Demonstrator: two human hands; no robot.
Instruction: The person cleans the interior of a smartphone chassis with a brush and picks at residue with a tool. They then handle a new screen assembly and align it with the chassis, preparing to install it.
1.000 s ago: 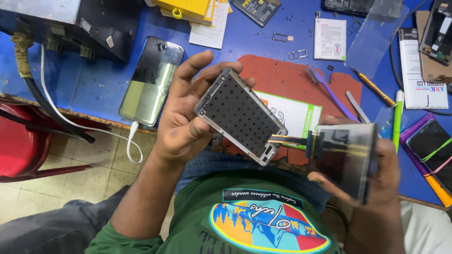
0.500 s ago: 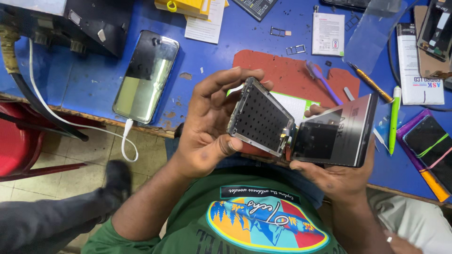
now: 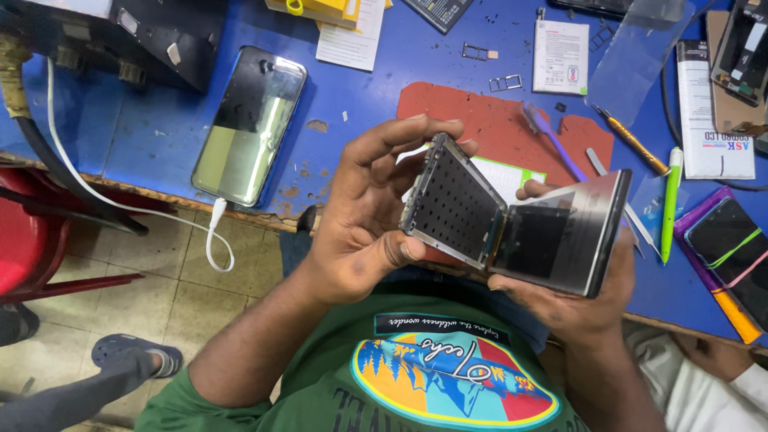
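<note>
Hands raised over the blue table [image 3: 376, 96] edge, palms inward. Left hand [image 3: 364, 216] grips the perforated metal frame [image 3: 450, 206], thumb on its lower edge, fingers curled over the top. Right hand [image 3: 572, 300] cradles the dark screen panel [image 3: 560, 232] from below. Both parts meet at one edge, possibly joined by a flex; unclear.

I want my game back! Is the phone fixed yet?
Not yet. Done: the phone is opened like a book. In hand: the left hand holds the frame, the right hand the screen, joined along one edge. Left: closing it up.
</note>
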